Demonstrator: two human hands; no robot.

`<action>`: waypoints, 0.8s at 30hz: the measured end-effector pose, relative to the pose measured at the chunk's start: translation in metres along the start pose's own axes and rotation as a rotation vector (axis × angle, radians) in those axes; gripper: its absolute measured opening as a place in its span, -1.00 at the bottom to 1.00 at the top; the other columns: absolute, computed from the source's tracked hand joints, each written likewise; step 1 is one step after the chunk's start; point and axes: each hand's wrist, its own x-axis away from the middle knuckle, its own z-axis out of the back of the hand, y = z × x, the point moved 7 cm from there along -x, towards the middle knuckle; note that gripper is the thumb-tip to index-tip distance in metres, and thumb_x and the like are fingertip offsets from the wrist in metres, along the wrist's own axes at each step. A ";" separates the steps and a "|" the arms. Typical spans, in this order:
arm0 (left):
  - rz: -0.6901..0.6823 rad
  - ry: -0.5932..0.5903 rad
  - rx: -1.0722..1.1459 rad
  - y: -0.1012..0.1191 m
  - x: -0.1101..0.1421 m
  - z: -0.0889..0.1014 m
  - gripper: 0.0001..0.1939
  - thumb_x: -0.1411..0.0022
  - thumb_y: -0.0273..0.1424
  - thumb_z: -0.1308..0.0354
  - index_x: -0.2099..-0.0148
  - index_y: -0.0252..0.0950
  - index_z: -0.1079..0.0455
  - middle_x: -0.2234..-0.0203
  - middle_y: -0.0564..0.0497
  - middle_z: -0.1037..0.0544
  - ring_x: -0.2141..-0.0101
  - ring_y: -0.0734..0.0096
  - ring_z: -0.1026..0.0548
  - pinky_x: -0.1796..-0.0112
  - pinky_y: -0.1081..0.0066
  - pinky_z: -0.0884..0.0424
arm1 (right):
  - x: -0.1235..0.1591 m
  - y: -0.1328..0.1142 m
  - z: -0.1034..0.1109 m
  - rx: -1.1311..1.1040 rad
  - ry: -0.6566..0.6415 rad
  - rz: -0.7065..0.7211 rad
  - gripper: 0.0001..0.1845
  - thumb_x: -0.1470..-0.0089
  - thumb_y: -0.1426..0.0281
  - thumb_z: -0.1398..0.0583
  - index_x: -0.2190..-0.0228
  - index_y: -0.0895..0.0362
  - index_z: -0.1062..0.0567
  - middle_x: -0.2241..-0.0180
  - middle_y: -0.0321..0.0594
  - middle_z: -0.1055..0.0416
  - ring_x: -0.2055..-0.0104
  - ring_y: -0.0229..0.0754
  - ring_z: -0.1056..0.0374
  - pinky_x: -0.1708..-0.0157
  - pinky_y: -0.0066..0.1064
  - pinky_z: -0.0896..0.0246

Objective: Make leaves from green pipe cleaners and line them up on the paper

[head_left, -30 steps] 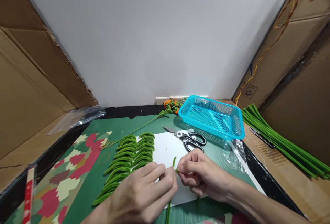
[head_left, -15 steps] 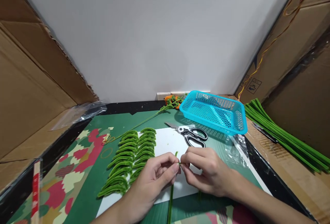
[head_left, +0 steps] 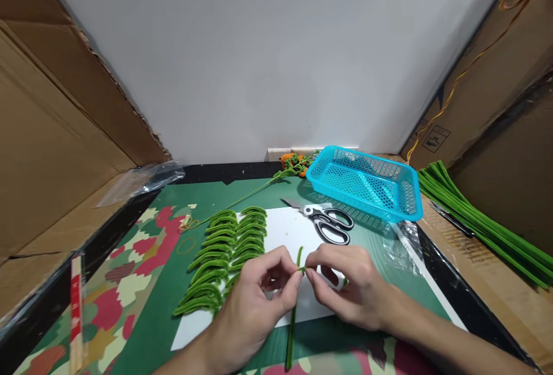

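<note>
My left hand (head_left: 263, 300) and my right hand (head_left: 352, 286) meet over the white paper (head_left: 280, 237), thumb and forefinger of each pinched together. Between the fingertips is a fuzzy green pipe cleaner (head_left: 291, 334); its short tip rises above the fingers and a long part hangs down toward me. A small bit of green also shows behind my right fingers. Left of my hands lie two columns of curved green pipe-cleaner leaves (head_left: 216, 242). Scissors (head_left: 324, 219) with black and grey handles rest partly on the paper, just beyond my right hand.
A blue perforated basket (head_left: 365, 185) stands at the back right. Right of it lies a bundle of green pipe cleaners (head_left: 484, 219) with a small dark-handled tool (head_left: 451, 218). Orange flowers on a green stem (head_left: 254, 189) lie at the back. Cardboard walls (head_left: 56, 104) flank the table.
My left hand has turned so its thumb and forefinger show. My right hand's fingers have shifted to pinch the pipe cleaner beside them. The view has moved slightly.
</note>
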 end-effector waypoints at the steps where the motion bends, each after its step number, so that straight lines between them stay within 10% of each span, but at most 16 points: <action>1: -0.066 0.023 -0.112 0.005 0.001 0.001 -0.76 -0.49 -0.34 -0.12 0.30 -0.24 -0.32 0.46 0.14 -0.29 0.43 0.48 -0.28 0.39 0.47 -0.22 | 0.001 0.001 -0.001 -0.014 0.005 -0.038 -0.89 -0.28 0.50 -0.17 0.26 0.16 -0.51 0.51 -0.34 -0.39 0.55 -0.32 -0.22 0.53 -0.49 -0.11; 7: -0.418 0.139 -0.515 0.033 0.009 -0.004 -0.74 -0.44 -0.58 -0.04 0.33 -0.23 -0.23 0.49 0.15 -0.25 0.49 0.51 -0.27 0.43 0.47 -0.19 | 0.005 -0.003 -0.006 0.127 0.077 0.024 -0.87 -0.28 0.53 -0.16 0.30 0.14 -0.49 0.54 -0.35 -0.35 0.56 -0.31 -0.22 0.54 -0.46 -0.10; 14: -0.053 0.038 -0.212 0.007 0.004 -0.008 -0.71 -0.55 -0.29 -0.03 0.27 -0.24 -0.37 0.48 0.13 -0.36 0.48 0.50 -0.31 0.43 0.48 -0.23 | 0.012 -0.009 -0.009 0.454 0.103 0.226 -0.87 -0.33 0.60 -0.16 0.17 0.21 -0.50 0.44 -0.18 -0.53 0.46 -0.22 -0.44 0.45 -0.41 -0.32; 24: 0.159 -0.027 0.403 -0.010 0.003 -0.020 -0.65 -0.51 -0.08 -0.10 0.19 -0.26 -0.35 0.44 0.13 -0.41 0.57 0.60 -0.24 0.50 0.51 -0.18 | 0.011 -0.013 0.004 0.359 0.157 0.298 -0.78 -0.30 0.62 -0.19 0.05 0.25 -0.52 0.34 -0.08 -0.64 0.40 -0.19 -0.54 0.42 -0.41 -0.44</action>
